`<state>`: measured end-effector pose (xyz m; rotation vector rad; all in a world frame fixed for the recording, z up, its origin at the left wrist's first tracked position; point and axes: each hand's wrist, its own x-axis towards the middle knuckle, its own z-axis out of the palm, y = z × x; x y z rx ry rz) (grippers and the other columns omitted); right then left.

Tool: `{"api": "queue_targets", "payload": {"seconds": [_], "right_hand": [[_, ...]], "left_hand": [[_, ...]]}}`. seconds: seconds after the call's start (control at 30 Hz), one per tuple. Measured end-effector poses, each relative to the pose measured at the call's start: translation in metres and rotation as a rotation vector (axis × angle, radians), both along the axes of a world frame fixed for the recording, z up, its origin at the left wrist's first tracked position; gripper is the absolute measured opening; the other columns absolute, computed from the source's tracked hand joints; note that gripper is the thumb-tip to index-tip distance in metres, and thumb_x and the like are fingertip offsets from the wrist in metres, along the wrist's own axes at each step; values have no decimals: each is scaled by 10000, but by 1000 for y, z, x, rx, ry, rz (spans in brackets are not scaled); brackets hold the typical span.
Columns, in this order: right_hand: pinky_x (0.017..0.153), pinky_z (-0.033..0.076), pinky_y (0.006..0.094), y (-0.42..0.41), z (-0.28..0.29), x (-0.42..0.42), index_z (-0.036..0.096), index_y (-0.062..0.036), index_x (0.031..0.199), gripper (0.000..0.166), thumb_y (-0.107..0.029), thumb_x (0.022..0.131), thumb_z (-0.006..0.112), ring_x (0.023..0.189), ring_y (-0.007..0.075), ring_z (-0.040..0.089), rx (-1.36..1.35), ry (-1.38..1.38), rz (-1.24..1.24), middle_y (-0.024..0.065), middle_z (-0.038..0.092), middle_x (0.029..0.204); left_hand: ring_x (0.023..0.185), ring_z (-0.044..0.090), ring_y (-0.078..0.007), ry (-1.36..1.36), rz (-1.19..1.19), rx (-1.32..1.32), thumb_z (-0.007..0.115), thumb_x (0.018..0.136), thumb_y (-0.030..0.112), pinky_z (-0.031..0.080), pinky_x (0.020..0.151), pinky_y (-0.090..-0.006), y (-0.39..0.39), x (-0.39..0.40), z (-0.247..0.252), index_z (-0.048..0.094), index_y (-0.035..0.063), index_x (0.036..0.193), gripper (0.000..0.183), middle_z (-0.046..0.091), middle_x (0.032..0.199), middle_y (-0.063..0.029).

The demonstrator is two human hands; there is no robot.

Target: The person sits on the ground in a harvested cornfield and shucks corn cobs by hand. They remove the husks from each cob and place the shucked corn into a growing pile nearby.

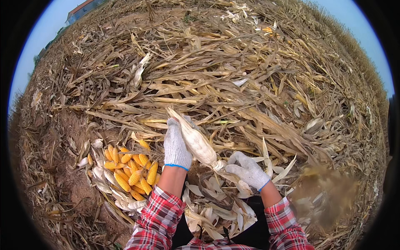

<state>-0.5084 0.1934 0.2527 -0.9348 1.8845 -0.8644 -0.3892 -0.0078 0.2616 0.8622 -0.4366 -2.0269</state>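
Note:
A maize ear in pale dry husk [198,145] lies slantwise in front of me, its tip pointing up and left. My left hand [177,142], in a white knit glove with a blue cuff edge, grips it along the left side. The fingers behind the ear are partly hidden. At the ear's lower end my right hand [247,170], gloved the same way, has thumb and fingers curled on loose husk leaves [232,178] by the stub. Below my left wrist, a pile of bare yellow maize cobs [134,175] rests on the ground.
Shed husks [218,215] lie between my legs. Flattened dry maize stalks [200,81] cover the ground ahead. More yellow cobs [268,30] and pale husks [237,14] lie farther off. A brown blur [325,193] hides the ground at lower right. A building [82,12] stands far left.

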Motion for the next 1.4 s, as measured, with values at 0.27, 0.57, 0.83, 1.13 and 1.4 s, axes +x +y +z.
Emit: {"api": "queue_targets", "payload": {"seconds": [0.27,0.57,0.83,1.13,1.4], "right_hand": [[1027,414,313,-26,8,23,484,70,1326,455,-158,944,581,1160,171,530,-358,-570,-200,100,584,1262],[771,467,297,-20,1,14,606,36,1093,255,-188,983,554,798,173,560,-300,162,-380,112,640,874],[772,452,294,-17,-1,6,600,48,1044,280,-221,996,537,829,184,547,-377,38,-629,130,615,881],[668,487,265,-4,-34,-24,618,9,1071,275,-244,980,557,774,138,589,-405,175,-448,70,622,878],[856,472,333,-1,-15,-21,569,8,1210,378,-215,909,619,987,244,606,-272,161,-400,169,625,1070]], "left_hand": [[865,613,-238,83,-459,-127,467,1021,461,541,778,-381,37,-11,-22,542,30,1214,478,613,997,-104],[1066,567,-186,-199,-612,-401,550,970,122,457,954,-328,47,-12,-33,459,-28,1339,408,589,1182,-99],[1039,606,-247,17,-613,-192,563,979,166,494,947,-401,51,-12,-30,489,-21,1284,366,617,1132,-133],[1071,604,-282,76,-302,166,508,1026,337,496,981,-452,38,-9,-30,498,15,1221,377,588,1183,-143],[1055,602,-250,-87,-185,21,529,1010,322,512,929,-410,26,-4,-28,477,1,1280,422,577,1180,-135]]}}
